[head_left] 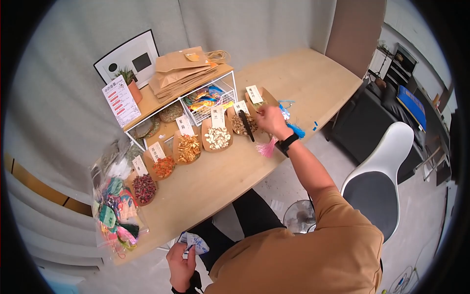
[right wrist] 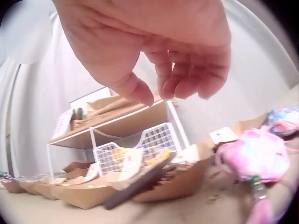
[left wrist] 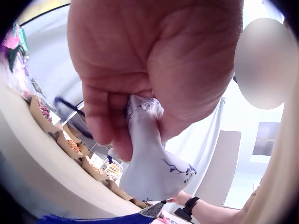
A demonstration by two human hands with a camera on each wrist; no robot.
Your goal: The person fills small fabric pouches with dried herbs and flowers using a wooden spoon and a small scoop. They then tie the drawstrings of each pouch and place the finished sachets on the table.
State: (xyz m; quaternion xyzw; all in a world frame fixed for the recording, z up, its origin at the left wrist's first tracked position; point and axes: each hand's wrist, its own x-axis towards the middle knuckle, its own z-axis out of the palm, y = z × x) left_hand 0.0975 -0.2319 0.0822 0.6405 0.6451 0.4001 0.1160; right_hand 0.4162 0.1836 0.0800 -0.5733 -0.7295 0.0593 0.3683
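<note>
We're filling a sachet, it seems!
Our left hand (head_left: 182, 267) pinches the blue-and-white pouch (left wrist: 150, 172) above our lap; our right hand (head_left: 272, 120), loosely curved and visibly empty, likely needs the black tongs (head_left: 246, 126).

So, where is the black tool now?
In the right wrist view, the black tool rests on a paper bowl, left of the pink pouch.
</note>
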